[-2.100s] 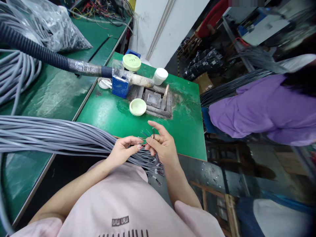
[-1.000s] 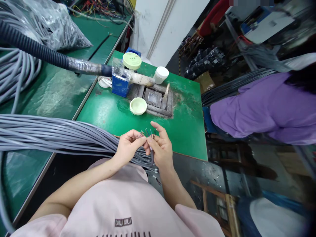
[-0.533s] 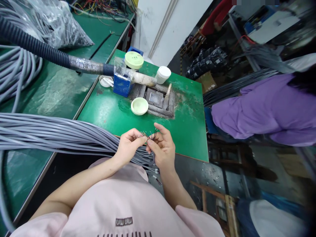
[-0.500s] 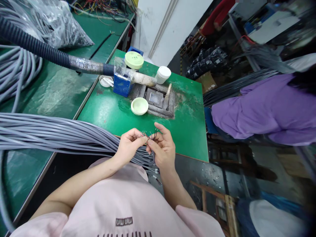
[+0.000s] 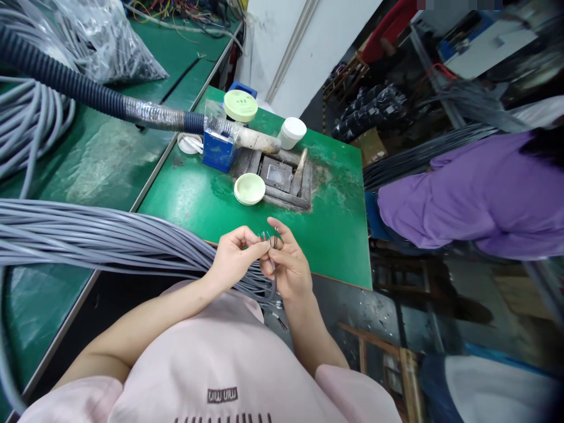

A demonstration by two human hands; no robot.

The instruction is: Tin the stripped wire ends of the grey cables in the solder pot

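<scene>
My left hand (image 5: 233,258) and my right hand (image 5: 286,267) meet over the near edge of the green table (image 5: 335,235). Both pinch the thin coloured wires (image 5: 268,238) that fan out of the stripped end of one grey cable (image 5: 272,282). The cable runs down through my right palm. A thick bundle of grey cables (image 5: 88,235) lies across from the left and ends just under my hands.
On the table stand a metal solder pot (image 5: 277,176), a blue box (image 5: 218,150), a pale green lid (image 5: 249,189), a white jar (image 5: 293,132) and a taped hose (image 5: 145,114). A person in a purple top (image 5: 467,188) leans at the right.
My hands have drawn closer together and the fanned wire tips are gathered tighter between my fingertips. My right forefinger, earlier stretched out, is curled in.
</scene>
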